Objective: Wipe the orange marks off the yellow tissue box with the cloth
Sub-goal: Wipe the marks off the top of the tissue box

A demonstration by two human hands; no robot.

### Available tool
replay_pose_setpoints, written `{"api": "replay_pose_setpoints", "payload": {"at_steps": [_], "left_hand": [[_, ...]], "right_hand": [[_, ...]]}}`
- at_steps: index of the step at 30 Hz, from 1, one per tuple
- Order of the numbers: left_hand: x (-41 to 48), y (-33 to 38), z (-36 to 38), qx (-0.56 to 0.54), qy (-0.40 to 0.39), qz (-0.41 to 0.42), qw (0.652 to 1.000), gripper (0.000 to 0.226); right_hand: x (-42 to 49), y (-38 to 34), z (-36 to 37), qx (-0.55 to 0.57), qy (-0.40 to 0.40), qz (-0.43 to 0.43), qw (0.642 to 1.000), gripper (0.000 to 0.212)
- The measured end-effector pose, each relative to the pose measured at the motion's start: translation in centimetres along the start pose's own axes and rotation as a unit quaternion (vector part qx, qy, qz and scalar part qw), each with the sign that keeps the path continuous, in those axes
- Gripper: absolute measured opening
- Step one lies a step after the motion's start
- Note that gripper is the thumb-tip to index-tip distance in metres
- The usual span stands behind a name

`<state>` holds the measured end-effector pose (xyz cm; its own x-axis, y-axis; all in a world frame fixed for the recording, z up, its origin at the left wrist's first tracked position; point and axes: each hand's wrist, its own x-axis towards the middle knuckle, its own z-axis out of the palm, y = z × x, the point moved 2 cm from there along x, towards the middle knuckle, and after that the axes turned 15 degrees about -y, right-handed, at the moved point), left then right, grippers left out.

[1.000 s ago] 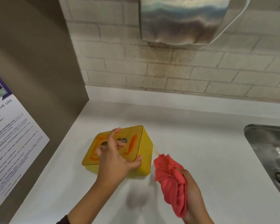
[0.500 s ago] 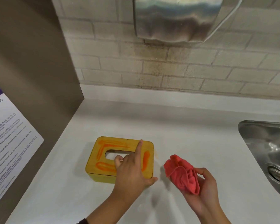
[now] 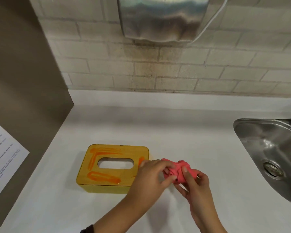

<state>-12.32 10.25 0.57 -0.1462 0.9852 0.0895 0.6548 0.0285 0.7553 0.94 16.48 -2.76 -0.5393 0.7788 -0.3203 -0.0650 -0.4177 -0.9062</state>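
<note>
Off the box (image 3: pixel 112 167) now, the left hand (image 3: pixel 149 175) joins the right hand (image 3: pixel 194 180); both pinch the bunched cloth (image 3: pixel 176 170) between them. Just left of the hands, the box sits on the tabletop (image 3: pixel 191 132), orange marks (image 3: pixel 104 176) unwiped.

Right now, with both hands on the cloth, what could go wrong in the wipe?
The tissue box sits unheld on the smooth counter, so a firm wipe may push it sideways. The orange marks look thick and wet; the bunched cloth in the left hand and right hand may just smear them.
</note>
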Motion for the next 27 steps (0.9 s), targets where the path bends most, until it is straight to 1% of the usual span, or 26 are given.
{"api": "replay_pose_setpoints", "payload": {"at_steps": [1, 3, 4, 6, 8, 12, 15, 18, 19, 20, 22, 23, 25, 27], "left_hand": [[0.6, -0.3, -0.1, -0.050, 0.000, -0.020, 0.999, 0.029], [1.7, -0.7, -0.3, -0.149, -0.043, -0.049, 0.987, 0.038], [2.2, -0.7, -0.4, -0.172, -0.069, -0.052, 0.981, 0.036], [3.2, -0.5, -0.5, -0.174, -0.103, -0.045, 0.978, 0.028], [4.1, -0.2, -0.9, -0.191, -0.106, -0.038, 0.975, 0.026], [5.0, -0.3, -1.7, -0.284, -0.082, -0.052, 0.954, 0.021], [5.3, -0.2, -2.4, -0.292, -0.055, -0.051, 0.953, 0.016], [5.7, 0.2, -3.0, -0.274, -0.015, -0.052, 0.960, 0.014], [5.9, 0.5, -3.1, -0.266, -0.010, -0.052, 0.963, 0.014], [6.1, 0.8, -3.1, -0.259, -0.008, -0.051, 0.965, 0.015], [6.3, 1.6, -2.8, -0.245, 0.004, -0.048, 0.968, 0.017], [6.4, 1.9, -2.6, -0.238, 0.016, -0.045, 0.970, 0.018], [6.6, 2.5, -2.2, -0.216, 0.040, -0.037, 0.975, 0.015], [6.5, 2.9, -1.7, -0.189, 0.057, -0.031, 0.980, 0.008]], "right_hand": [[-0.1, -0.1, -0.3, -0.007, 0.010, -0.003, 1.000, 0.035], [-0.4, -0.2, -1.1, -0.018, 0.021, -0.009, 1.000, 0.027], [-0.4, -0.3, -1.4, -0.029, 0.021, -0.012, 0.999, 0.022], [-0.6, -0.6, -1.9, -0.061, 0.018, -0.017, 0.998, 0.013], [-0.5, -0.9, -2.5, -0.100, 0.007, -0.027, 0.995, 0.012], [-0.4, -2.0, -3.9, -0.135, -0.020, -0.070, 0.988, 0.011], [-0.3, -3.0, -5.4, -0.153, 0.008, -0.098, 0.983, 0.014], [-0.7, -4.1, -6.7, -0.194, 0.094, -0.136, 0.967, 0.014], [-1.3, -4.4, -6.5, -0.205, 0.106, -0.162, 0.959, 0.011], [-2.0, -4.7, -5.8, -0.210, 0.103, -0.191, 0.953, 0.009], [-3.4, -4.4, -3.8, -0.243, 0.075, -0.240, 0.937, 0.019], [-3.8, -3.8, -2.6, -0.266, 0.043, -0.255, 0.929, 0.020], [-4.1, -2.4, -0.4, -0.310, -0.031, -0.281, 0.908, 0.010], [-3.4, -1.1, 0.3, -0.322, -0.044, -0.269, 0.907, 0.036]]}}
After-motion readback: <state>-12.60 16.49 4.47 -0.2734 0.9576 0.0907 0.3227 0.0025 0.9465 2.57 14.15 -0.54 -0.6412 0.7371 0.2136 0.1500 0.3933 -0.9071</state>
